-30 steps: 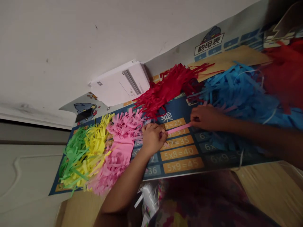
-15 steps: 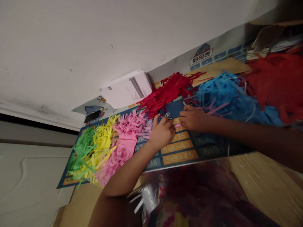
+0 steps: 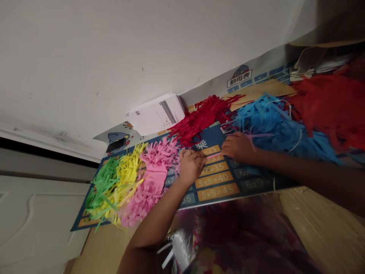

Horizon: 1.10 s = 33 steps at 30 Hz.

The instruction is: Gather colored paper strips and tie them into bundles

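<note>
Clock directions are as seen in the view, 12 at the top. Far left: white door (image 3: 17, 217). Then a poster (image 3: 219, 190) spread over the wooden counter (image 3: 330, 220), with cut paper on it. From the left hand (image 3: 192, 165): green paper fringe (image 3: 104, 180) between 8 and 9 o'clock, well apart; black phone (image 3: 116, 145) between 9 and 10, at the poster's edge; yellow paper fringe (image 3: 127, 173) at 9, next to the green; pink paper fringe (image 3: 155, 174) also about 9, nearest to this hand. White stack (image 3: 155, 116) with a barcode-like block, between 10 and 11, by the wall (image 3: 85, 49).

Left hand: narrow, bent over the left end of the pink strip (image 3: 213, 156), holding it; exact grip hidden. Strip lies between 2 and 3 o'clock from this hand, short and straight, running across the gap to the right hand (image 3: 234, 147). Dark red fringe (image 3: 201, 120) about 12 o'clock from the left hand, apart from it.

Right hand: narrow too, holding the strip's right end; strip lies between 8 and 9 from it. Purple strip (image 3: 264, 135) just beside it, between 2 and 3. Brown paper (image 3: 261, 92) at 1. Blue paper fringe (image 3: 273, 118) near, about 2. Farther out, between 2 and 3, bright red pile (image 3: 333, 110), blurry.
</note>
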Each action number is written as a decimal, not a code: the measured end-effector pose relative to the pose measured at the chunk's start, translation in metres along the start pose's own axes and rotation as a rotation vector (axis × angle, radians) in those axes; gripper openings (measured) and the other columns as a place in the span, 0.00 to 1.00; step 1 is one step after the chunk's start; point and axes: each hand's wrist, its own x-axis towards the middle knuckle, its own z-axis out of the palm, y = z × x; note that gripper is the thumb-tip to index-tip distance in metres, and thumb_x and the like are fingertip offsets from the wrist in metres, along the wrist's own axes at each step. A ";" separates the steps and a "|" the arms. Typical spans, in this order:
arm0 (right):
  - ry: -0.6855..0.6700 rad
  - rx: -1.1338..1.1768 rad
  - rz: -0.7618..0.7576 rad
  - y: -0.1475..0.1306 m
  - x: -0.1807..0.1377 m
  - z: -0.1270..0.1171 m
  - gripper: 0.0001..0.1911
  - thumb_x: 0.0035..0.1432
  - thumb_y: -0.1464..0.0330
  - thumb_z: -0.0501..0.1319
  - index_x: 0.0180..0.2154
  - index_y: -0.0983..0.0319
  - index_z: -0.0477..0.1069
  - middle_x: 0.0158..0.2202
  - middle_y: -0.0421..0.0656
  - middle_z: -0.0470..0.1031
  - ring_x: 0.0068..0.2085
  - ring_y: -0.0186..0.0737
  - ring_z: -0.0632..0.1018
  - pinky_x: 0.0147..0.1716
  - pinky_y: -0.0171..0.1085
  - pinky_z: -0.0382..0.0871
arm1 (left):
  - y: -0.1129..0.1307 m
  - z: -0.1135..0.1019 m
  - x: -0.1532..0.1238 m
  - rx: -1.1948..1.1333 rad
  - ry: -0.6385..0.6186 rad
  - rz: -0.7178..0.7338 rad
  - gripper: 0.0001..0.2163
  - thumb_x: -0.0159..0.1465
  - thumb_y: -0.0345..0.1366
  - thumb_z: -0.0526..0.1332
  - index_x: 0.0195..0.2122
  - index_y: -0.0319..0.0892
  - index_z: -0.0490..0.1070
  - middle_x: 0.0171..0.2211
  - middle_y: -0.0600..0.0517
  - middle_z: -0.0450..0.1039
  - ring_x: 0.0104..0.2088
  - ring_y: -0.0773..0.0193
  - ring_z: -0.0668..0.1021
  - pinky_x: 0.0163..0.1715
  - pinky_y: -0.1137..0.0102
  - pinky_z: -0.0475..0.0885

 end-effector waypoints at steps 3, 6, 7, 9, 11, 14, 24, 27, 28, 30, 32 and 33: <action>0.008 0.139 0.091 0.017 -0.007 0.007 0.12 0.66 0.64 0.60 0.32 0.57 0.80 0.39 0.42 0.81 0.43 0.43 0.73 0.40 0.42 0.51 | -0.008 0.000 -0.004 -0.200 -0.045 -0.206 0.02 0.62 0.35 0.69 0.33 0.48 0.82 0.37 0.51 0.82 0.43 0.58 0.77 0.50 0.59 0.62; -0.035 0.310 0.177 0.026 -0.007 0.009 0.10 0.62 0.61 0.63 0.31 0.57 0.81 0.38 0.42 0.80 0.42 0.43 0.74 0.40 0.41 0.55 | -0.011 0.001 -0.003 -0.313 -0.092 -0.319 0.02 0.60 0.35 0.70 0.30 0.46 0.82 0.37 0.52 0.82 0.43 0.59 0.78 0.49 0.62 0.64; -0.052 0.355 0.198 0.027 -0.006 0.009 0.10 0.61 0.61 0.63 0.31 0.57 0.81 0.38 0.42 0.79 0.42 0.43 0.74 0.41 0.40 0.56 | -0.011 0.001 -0.002 -0.323 -0.101 -0.333 0.03 0.61 0.36 0.70 0.30 0.46 0.81 0.37 0.52 0.82 0.43 0.58 0.78 0.49 0.62 0.64; -0.088 0.385 0.226 0.025 -0.002 0.006 0.10 0.61 0.62 0.63 0.31 0.58 0.80 0.38 0.42 0.79 0.42 0.42 0.74 0.41 0.40 0.57 | -0.008 -0.001 0.000 -0.294 -0.116 -0.346 0.06 0.63 0.38 0.68 0.29 0.46 0.80 0.36 0.52 0.82 0.43 0.58 0.78 0.48 0.62 0.64; -0.144 0.357 0.280 0.022 0.003 0.002 0.08 0.60 0.64 0.63 0.30 0.58 0.79 0.38 0.41 0.79 0.42 0.42 0.74 0.41 0.39 0.58 | -0.003 -0.004 0.003 -0.214 -0.136 -0.359 0.07 0.64 0.37 0.66 0.28 0.45 0.79 0.36 0.51 0.81 0.43 0.56 0.77 0.47 0.60 0.63; -0.254 0.242 0.367 0.016 0.013 -0.007 0.07 0.57 0.65 0.65 0.28 0.58 0.78 0.36 0.41 0.79 0.41 0.43 0.74 0.37 0.40 0.56 | 0.002 -0.006 0.008 -0.096 -0.202 -0.355 0.06 0.63 0.37 0.66 0.29 0.44 0.78 0.34 0.50 0.80 0.41 0.54 0.76 0.44 0.59 0.61; -0.032 -0.006 -0.279 -0.006 0.019 -0.002 0.13 0.68 0.71 0.56 0.33 0.61 0.77 0.34 0.43 0.79 0.35 0.38 0.71 0.43 0.44 0.51 | 0.001 0.000 -0.003 0.176 -0.097 0.214 0.09 0.71 0.37 0.58 0.46 0.51 0.78 0.44 0.51 0.78 0.47 0.57 0.71 0.51 0.55 0.57; 0.017 -0.098 -0.329 -0.010 0.021 0.009 0.15 0.68 0.74 0.54 0.31 0.62 0.76 0.30 0.44 0.77 0.33 0.38 0.70 0.43 0.45 0.53 | 0.008 0.006 -0.004 0.225 -0.058 0.239 0.09 0.71 0.36 0.57 0.44 0.45 0.78 0.45 0.49 0.78 0.47 0.58 0.71 0.53 0.54 0.56; 0.019 -0.093 -0.310 -0.011 0.022 0.011 0.15 0.67 0.75 0.54 0.30 0.63 0.75 0.29 0.44 0.76 0.33 0.38 0.70 0.43 0.44 0.53 | 0.010 0.009 -0.004 0.220 -0.037 0.239 0.09 0.71 0.36 0.57 0.44 0.44 0.77 0.44 0.48 0.78 0.46 0.58 0.72 0.54 0.53 0.56; 0.028 -0.055 -0.249 -0.017 0.026 0.011 0.14 0.66 0.74 0.56 0.28 0.63 0.75 0.28 0.44 0.76 0.31 0.38 0.70 0.41 0.44 0.55 | 0.011 0.013 -0.002 0.204 0.008 0.239 0.09 0.70 0.36 0.57 0.45 0.44 0.77 0.41 0.49 0.79 0.44 0.58 0.73 0.54 0.52 0.56; 0.054 -0.038 -0.190 -0.028 0.029 0.005 0.13 0.64 0.73 0.58 0.27 0.64 0.74 0.27 0.44 0.76 0.31 0.38 0.71 0.39 0.43 0.56 | 0.011 0.011 0.001 0.210 0.047 0.243 0.08 0.70 0.34 0.57 0.43 0.44 0.77 0.38 0.50 0.80 0.41 0.60 0.74 0.54 0.52 0.56; 0.076 -0.058 -0.171 -0.035 0.029 -0.001 0.13 0.64 0.73 0.58 0.27 0.64 0.74 0.28 0.45 0.76 0.31 0.38 0.71 0.38 0.42 0.57 | 0.011 0.006 0.001 0.218 0.071 0.252 0.08 0.71 0.33 0.57 0.42 0.44 0.77 0.37 0.51 0.81 0.40 0.62 0.75 0.54 0.53 0.57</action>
